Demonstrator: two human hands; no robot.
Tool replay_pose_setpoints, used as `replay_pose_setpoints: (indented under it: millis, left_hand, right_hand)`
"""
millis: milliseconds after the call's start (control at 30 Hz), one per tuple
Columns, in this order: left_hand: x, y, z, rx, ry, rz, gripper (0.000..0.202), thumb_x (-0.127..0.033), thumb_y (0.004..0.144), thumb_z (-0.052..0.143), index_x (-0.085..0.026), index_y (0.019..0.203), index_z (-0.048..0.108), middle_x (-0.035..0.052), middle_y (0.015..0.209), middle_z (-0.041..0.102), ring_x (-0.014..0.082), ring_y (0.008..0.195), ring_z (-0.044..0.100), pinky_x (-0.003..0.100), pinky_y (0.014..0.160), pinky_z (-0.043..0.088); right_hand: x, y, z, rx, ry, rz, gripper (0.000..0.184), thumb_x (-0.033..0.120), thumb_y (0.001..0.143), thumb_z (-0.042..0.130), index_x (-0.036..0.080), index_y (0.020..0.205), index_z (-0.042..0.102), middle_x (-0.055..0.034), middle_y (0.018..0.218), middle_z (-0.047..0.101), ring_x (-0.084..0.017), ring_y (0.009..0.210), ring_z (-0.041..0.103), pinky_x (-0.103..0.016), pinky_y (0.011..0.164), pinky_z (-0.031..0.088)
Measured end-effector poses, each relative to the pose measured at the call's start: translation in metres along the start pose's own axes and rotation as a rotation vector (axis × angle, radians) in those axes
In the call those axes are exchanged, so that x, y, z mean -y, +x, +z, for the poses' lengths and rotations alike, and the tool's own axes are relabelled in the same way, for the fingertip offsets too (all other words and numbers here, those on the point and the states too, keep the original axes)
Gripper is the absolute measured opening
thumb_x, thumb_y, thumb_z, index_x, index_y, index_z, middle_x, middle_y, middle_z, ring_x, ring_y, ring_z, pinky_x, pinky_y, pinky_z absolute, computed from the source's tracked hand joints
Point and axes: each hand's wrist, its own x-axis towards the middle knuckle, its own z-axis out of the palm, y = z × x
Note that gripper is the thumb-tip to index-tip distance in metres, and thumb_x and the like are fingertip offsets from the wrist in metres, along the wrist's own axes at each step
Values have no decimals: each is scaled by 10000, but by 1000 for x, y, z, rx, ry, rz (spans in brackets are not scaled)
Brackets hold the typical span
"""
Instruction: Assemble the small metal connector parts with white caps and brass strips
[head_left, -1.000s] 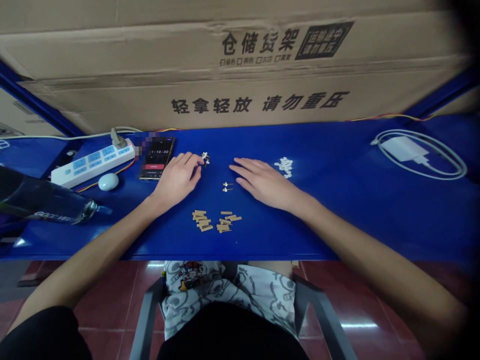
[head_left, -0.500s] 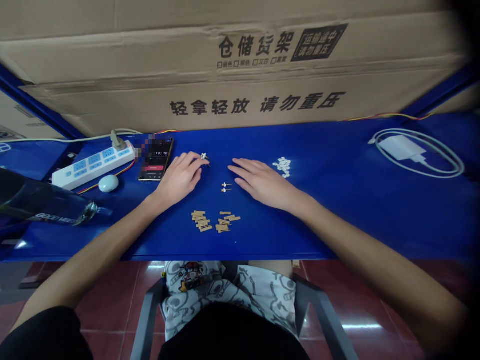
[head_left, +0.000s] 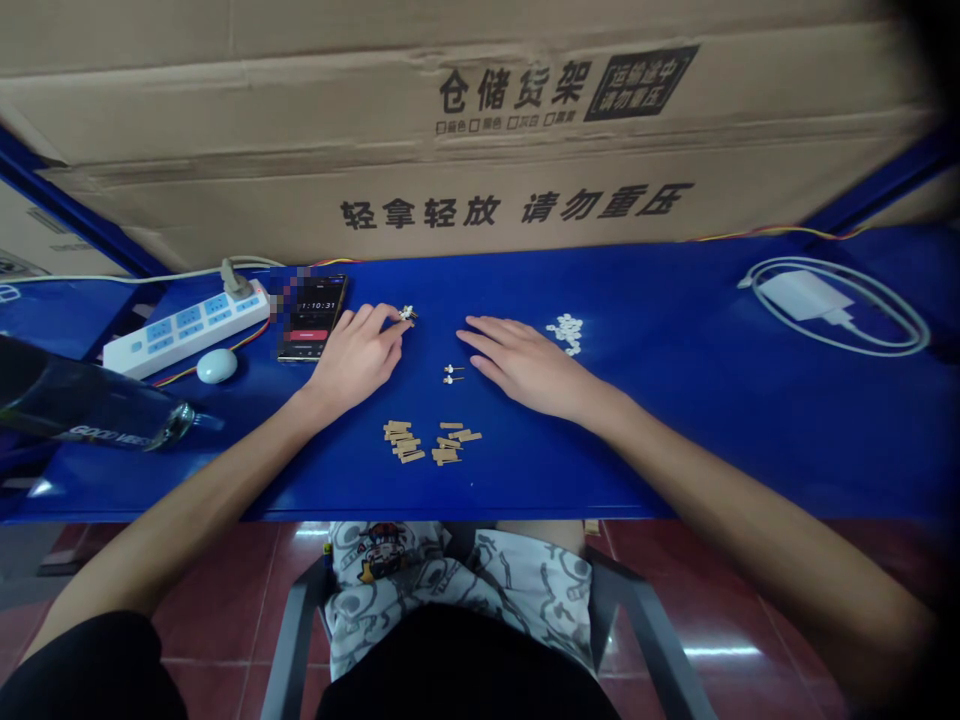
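Note:
My left hand (head_left: 361, 347) rests on the blue table with its index finger stretched out. That fingertip touches a small cluster of white pieces with thin gold pins (head_left: 407, 313); the thumb stays apart from it, and I see no piece gripped. My right hand (head_left: 517, 362) lies flat, palm down, fingers spread, holding nothing. Between the hands lie two small white pieces with pins (head_left: 450, 374), one above the other. Just past the right hand's knuckles sits a pile of small white discs (head_left: 568, 332). Closer to my body are two groups of short tan strips, a left one (head_left: 403, 441) and a right one (head_left: 448, 454).
At the left are a phone (head_left: 309, 335), a white power strip (head_left: 187, 325), a pale rounded case (head_left: 217, 366) and a dark bottle (head_left: 82, 395) on its side. A white charger with coiled cable (head_left: 806, 298) lies far right. Cardboard (head_left: 300, 130) stands along the back.
My left index finger has shifted slightly at the pinned pieces, and a pin that stuck out beside the fingertip looks moved. My right hand keeps its place.

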Motion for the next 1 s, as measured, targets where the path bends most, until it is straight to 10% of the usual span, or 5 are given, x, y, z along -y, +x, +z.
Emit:
replay_pose_setpoints:
  millis: [1000]
  left_hand:
    - [-14,-2,-3,150,-316,82,379,-236,1085,381,-183,1418,554,90,1496,550,265,1387,496,469,1154,400]
  right_hand:
    - [0,-1,-16,-18,-177,12,453,314,1078,370,150,1448,573,-136,1526,540,-300,1385,517,-489,1112,422]
